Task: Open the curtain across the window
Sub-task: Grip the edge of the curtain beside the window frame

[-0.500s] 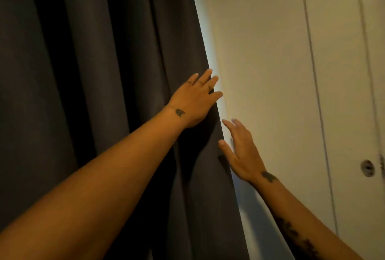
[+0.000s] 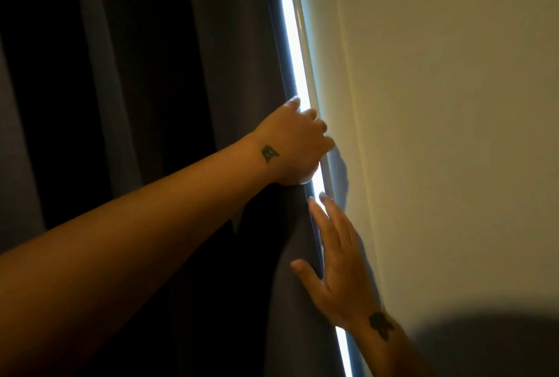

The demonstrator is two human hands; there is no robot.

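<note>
A pale wall (image 2: 453, 134) fills the right half of our view, plain and lit warm, with a soft dark shadow (image 2: 490, 343) across its lower right corner; the left half is taken by the dark grey curtain (image 2: 169, 80), hanging in deep vertical folds that run from the top edge to the bottom. Between the two we see a narrow bright strip of daylight (image 2: 295, 53), slanting from upper left to lower right; it marks the curtain's free edge, which stands just apart from the wall along most of its height. Our left hand (image 2: 298, 146) reaches across the folds from the lower left and is closed on that edge, fingers curled round the cloth and into the bright gap, knuckles towards the wall; the fabric below it is gathered into a slack crease. Our right hand (image 2: 338, 264) lies lower on the same edge, flat and spread, fingertips (image 2: 325, 196) pointing up along the strip of light and thumb (image 2: 299, 266) resting on the curtain's face; it holds nothing that we can see. The two hands are near one another but do not touch; a short run of bright gap shows between them. To the left the cloth hangs loose in broad folds; to the right the wall lies just beside the edge.
</note>
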